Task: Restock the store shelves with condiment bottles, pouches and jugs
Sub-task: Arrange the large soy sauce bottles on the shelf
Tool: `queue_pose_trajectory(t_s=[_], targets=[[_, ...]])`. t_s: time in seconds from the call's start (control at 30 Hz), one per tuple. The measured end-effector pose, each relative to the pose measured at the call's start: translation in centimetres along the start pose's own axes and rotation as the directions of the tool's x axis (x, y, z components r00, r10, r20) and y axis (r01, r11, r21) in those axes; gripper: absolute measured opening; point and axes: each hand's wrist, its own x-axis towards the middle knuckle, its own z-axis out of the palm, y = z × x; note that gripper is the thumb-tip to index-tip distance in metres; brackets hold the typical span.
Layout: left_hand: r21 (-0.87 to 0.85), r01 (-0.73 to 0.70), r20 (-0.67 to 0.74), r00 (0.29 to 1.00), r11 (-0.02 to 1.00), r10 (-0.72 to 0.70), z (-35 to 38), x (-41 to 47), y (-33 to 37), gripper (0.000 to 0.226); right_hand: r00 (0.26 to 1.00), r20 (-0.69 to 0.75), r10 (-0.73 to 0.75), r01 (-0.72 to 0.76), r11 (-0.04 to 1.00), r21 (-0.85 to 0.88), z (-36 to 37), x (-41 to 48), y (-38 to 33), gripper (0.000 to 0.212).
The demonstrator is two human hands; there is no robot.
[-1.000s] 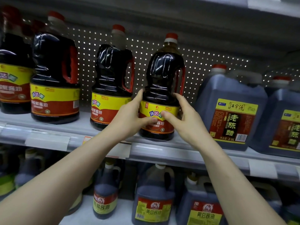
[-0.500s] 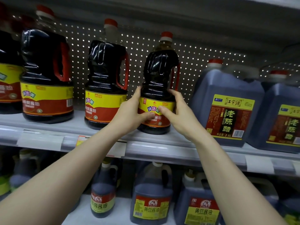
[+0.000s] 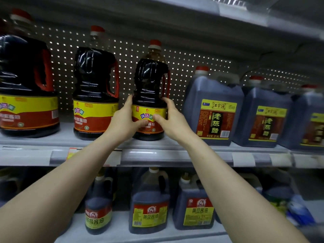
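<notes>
A dark soy sauce bottle (image 3: 150,81) with a red cap, red handle and yellow-and-red label stands upright on the middle shelf (image 3: 175,155). My left hand (image 3: 125,121) grips its left side, thumb across the label. My right hand (image 3: 171,118) grips its right side, thumb on the label and fingers round the back. Both hands cover the lower half of the bottle. Its base rests on the shelf, set back from the front edge.
Two larger soy sauce bottles (image 3: 95,92) of the same brand stand to the left. Square vinegar jugs (image 3: 213,109) stand close on the right. The lower shelf holds several soy sauce jugs (image 3: 149,202). A perforated back panel (image 3: 184,67) closes the shelf.
The bottle has slid further back on the shelf with both hands on it. The view has shifted, so the shelf row now sits more to the left.
</notes>
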Motion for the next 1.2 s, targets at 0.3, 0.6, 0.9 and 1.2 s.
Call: queue_pose_trajectory(t_s=[0.3, 0.6, 0.9, 1.2], targets=[[0.071, -0.15, -0.126, 0.979, 0.986, 0.158, 1.8, -3.9, 2.3, 0.082, 0.994, -0.111, 0.009, -0.002, 0.998, 0.062, -1.2, -4.7, -0.2, 0.057], [-0.047, -0.287, -0.108, 0.954, 0.957, 0.281, 3.1, -6.7, 3.4, 0.068, 0.981, -0.194, -0.005, 0.008, 1.0, 0.012, -3.4, -9.2, 0.5, 0.046], [-0.156, -0.229, -0.022, 0.973, 0.961, 0.229, 5.7, -10.6, 4.5, 0.064, 0.99, -0.138, -0.011, 0.014, 1.0, 0.022, -5.3, -13.4, 3.7, 0.04], [-0.139, -0.102, 0.002, 0.995, 0.985, 0.103, 11.8, -16.4, 7.8, 0.061, 0.999, -0.049, -0.021, 0.026, 0.995, 0.1, -10.1, -19.0, 9.4, 0.039]])
